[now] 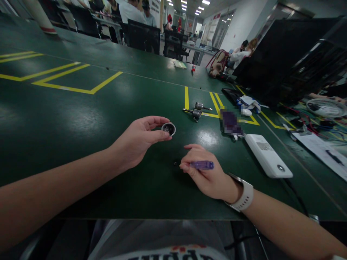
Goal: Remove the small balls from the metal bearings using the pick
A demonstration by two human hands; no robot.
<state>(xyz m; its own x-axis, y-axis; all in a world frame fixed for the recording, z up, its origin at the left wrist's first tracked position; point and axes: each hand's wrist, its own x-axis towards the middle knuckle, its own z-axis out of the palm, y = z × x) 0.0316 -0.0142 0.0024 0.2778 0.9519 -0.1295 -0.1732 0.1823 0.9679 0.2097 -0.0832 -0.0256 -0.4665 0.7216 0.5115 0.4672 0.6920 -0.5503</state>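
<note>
Between the thumb and fingers of my left hand is a small round metal cup-like part, its dark hollow side turned up toward me. My right hand, with a pale watch strap at the wrist, is closed around a screwdriver with a translucent purple handle. The screwdriver's tip is hidden by the fingers. A small dark ring-like piece lies on the green table just left of my right fingertips. Farther off, two metal cylinders with thin shafts lie on the tabletop.
The green table carries yellow tape lines. To the right lie a blurred-out phone, a white power bank with a cable, a clipboard with paper and tangled wires. A black monitor stands behind; people sit farther back.
</note>
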